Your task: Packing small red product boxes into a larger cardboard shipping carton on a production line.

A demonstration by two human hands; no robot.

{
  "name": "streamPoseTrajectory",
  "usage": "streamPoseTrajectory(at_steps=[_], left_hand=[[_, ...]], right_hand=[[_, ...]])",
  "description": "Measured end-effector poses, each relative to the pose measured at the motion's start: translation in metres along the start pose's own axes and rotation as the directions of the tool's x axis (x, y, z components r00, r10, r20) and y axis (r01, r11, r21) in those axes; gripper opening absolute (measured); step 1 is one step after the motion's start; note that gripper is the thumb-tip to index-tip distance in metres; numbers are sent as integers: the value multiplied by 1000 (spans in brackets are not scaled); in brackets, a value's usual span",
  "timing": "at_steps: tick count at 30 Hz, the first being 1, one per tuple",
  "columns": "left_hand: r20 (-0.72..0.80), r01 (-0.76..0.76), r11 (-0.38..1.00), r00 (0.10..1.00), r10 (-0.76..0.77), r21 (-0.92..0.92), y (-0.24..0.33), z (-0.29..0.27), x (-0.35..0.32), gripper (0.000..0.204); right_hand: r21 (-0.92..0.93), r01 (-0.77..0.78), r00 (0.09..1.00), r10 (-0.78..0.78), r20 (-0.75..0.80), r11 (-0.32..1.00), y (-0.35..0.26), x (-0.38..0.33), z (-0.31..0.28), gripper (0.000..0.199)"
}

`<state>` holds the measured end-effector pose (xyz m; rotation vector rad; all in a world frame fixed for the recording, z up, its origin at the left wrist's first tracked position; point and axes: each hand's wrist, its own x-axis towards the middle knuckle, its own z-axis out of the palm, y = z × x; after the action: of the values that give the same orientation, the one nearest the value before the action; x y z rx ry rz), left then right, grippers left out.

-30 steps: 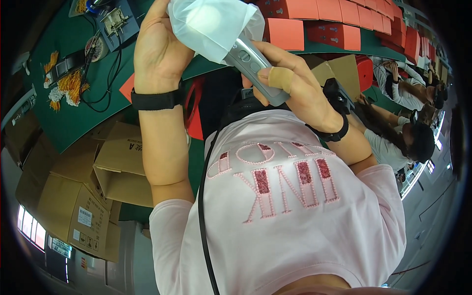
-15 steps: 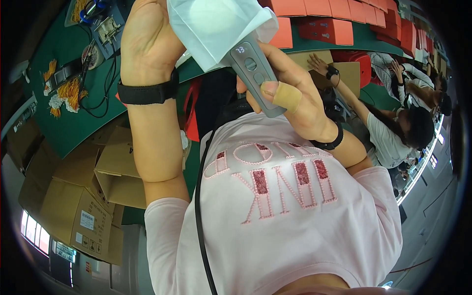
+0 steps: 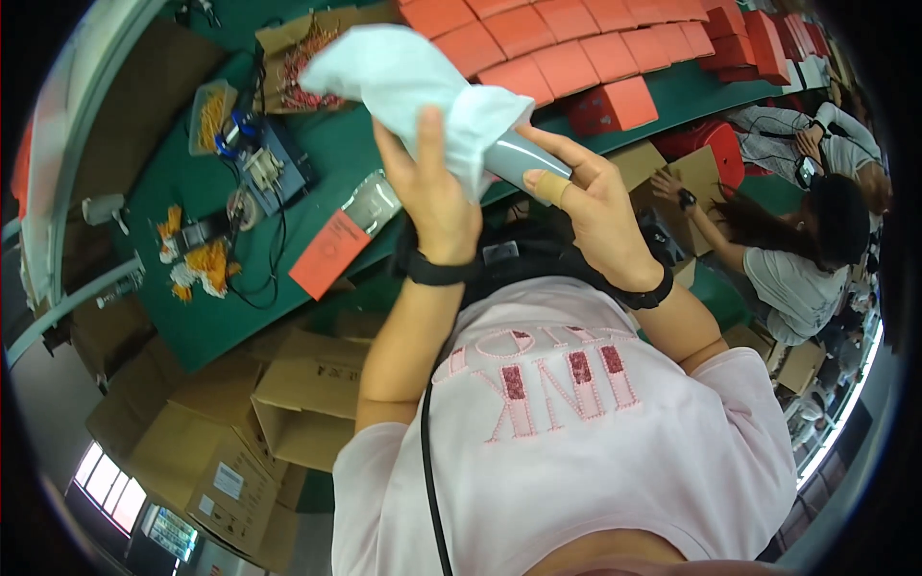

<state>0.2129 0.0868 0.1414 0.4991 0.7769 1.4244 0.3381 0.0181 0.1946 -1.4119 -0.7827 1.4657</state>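
Note:
A grey handheld device with a smooth handle sticks out of a pale, thin white bag, which hides its other end. My right hand is closed round the handle, its thumb, with a tan plaster on it, lying along the side. My left hand grips the bag from below, thumb and fingers pressed against the wrapped part. Just left of that hand, a red printed card or flat box lies on the green table, touching a clear plastic piece.
Red boxes stand in rows along the back. At left are a blue device with cables, orange wire bundles and a tub of yellow pieces. Cardboard boxes stand below left. A co-worker is at right.
My left hand has moved right and now grips the bag from below. The device has turned, so its display and buttons no longer show. The view has shifted, revealing the red card.

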Motion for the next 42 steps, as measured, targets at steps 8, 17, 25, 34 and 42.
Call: streamPoseTrajectory(at_steps=[8,17,25,34,42], left_hand=[[363,538,833,807,-465,-129,-2,-14,-7,51],[141,742,655,671,-728,-145,-9,12,5,47],[249,509,831,794,-554,225,-20,41,-9,44],[719,-797,223,335,-609,561,66,26,-25,51],[568,-769,-64,522,-636,635,47,-57,-65,36]], right_hand=[[171,350,927,-315,-205,921,19,13,-15,39],[-752,403,716,-692,-96,522,35,-19,6,78],[-794,346,800,-600,-28,499,13,-25,-20,77],[375,-435,832,205,516,819,40,-4,-67,15],[-477,-61,624,407,667,877,35,1,-31,50]])
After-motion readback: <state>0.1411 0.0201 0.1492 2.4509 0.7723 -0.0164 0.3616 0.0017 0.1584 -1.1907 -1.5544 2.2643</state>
